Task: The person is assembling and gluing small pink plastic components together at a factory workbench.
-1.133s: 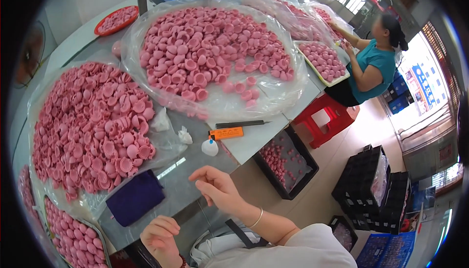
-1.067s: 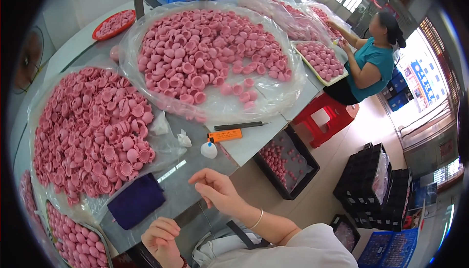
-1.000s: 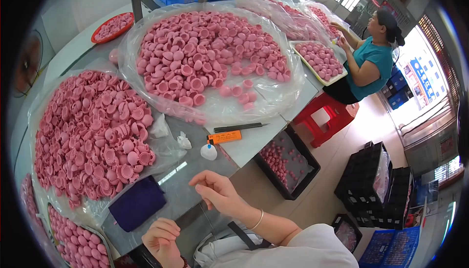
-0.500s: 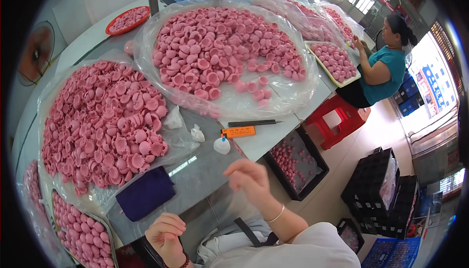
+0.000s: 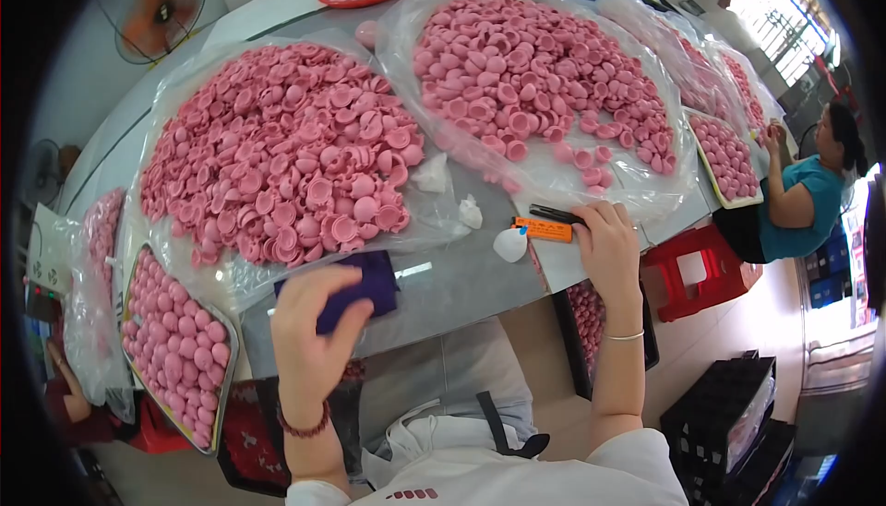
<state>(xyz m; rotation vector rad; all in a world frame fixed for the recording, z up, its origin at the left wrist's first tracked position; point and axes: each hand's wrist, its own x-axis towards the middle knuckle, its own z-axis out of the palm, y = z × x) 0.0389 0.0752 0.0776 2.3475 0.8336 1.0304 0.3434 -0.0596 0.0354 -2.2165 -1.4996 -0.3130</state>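
My right hand [image 5: 606, 246] reaches over the table's front edge. Its fingers close on a slim black pen-like tool [image 5: 556, 214], covering much of it. Just beside lie a small orange box [image 5: 544, 230] and a white rounded bottle with a blue tip [image 5: 510, 245]. My left hand [image 5: 318, 331] hovers over a folded dark purple cloth [image 5: 377, 290], thumb and fingers apart with nothing between them; whether it touches the cloth I cannot tell. Behind it spreads a big heap of pink cup-shaped half shells [image 5: 277, 155] on clear plastic.
Another heap of pink shells [image 5: 544, 72] lies on plastic farther right. A tray of pink balls [image 5: 175, 340] stands at the left edge. Crumpled white tissue [image 5: 471, 212] lies mid-table. A red stool [image 5: 692, 266] and a seated co-worker [image 5: 803, 183] are at the right.
My right hand has moved forward onto the black tool. My left hand has risen forward over the purple cloth. The whole view has swung left, so the table appears shifted to the right.
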